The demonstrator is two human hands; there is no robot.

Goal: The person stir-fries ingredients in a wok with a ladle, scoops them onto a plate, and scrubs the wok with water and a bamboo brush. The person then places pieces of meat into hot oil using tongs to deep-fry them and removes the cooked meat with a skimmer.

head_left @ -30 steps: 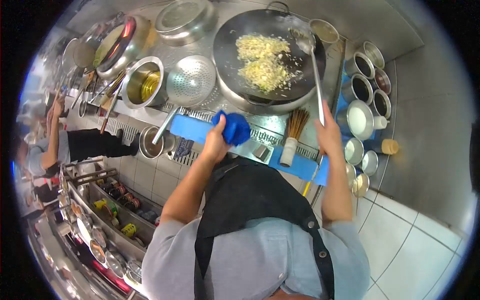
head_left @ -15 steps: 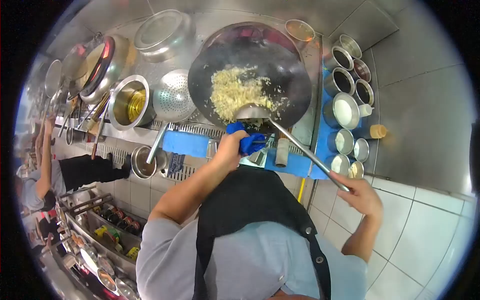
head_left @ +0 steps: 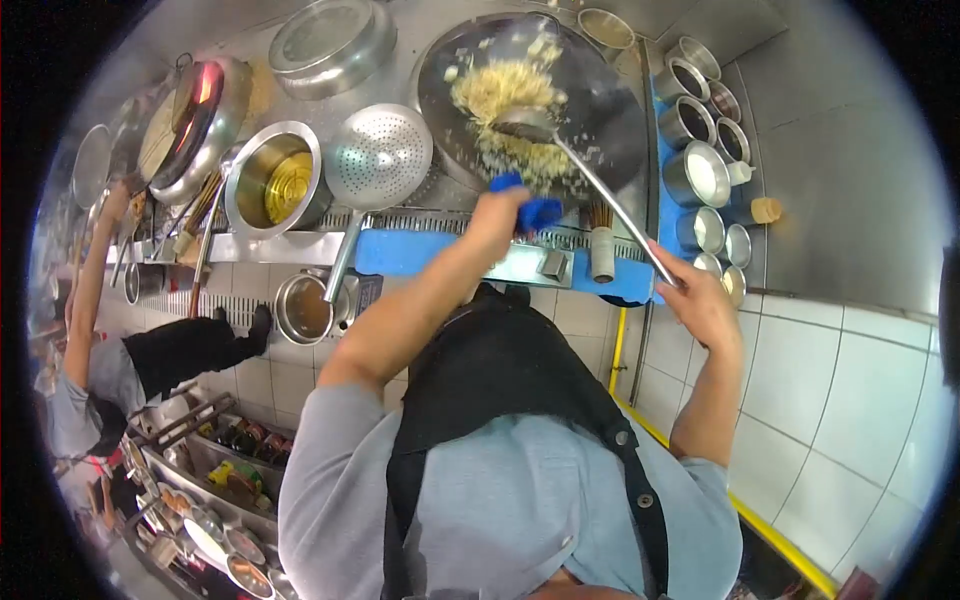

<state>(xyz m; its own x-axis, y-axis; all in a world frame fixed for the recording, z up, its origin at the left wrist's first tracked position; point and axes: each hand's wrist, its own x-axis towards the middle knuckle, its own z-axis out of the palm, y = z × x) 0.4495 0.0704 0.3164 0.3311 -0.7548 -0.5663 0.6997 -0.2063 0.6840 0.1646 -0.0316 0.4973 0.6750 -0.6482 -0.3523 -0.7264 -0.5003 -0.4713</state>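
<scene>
My left hand (head_left: 499, 218) is closed around a folded blue cloth (head_left: 540, 213) at the near rim of a dark wok (head_left: 615, 125); whatever the cloth covers there is hidden. Pale yellow, finely chopped food (head_left: 508, 90) fills the wok's middle, and some bits are in the air, blurred. In my right hand (head_left: 703, 305) is the end of a long steel ladle (head_left: 612, 203). The ladle's bowl sits in among the food, angled away from me.
Left of the wok lie a perforated strainer (head_left: 380, 155) and a pot of yellow oil (head_left: 232, 190). Several seasoning tins (head_left: 697, 175) line the right side. A bamboo brush (head_left: 602, 252) stands at the front edge. Another person's arm (head_left: 92, 260) reaches in at far left.
The wok has moved away from me and food has flown up toward its far side. My left hand followed forward with the cloth; the ladle also went farther in.
</scene>
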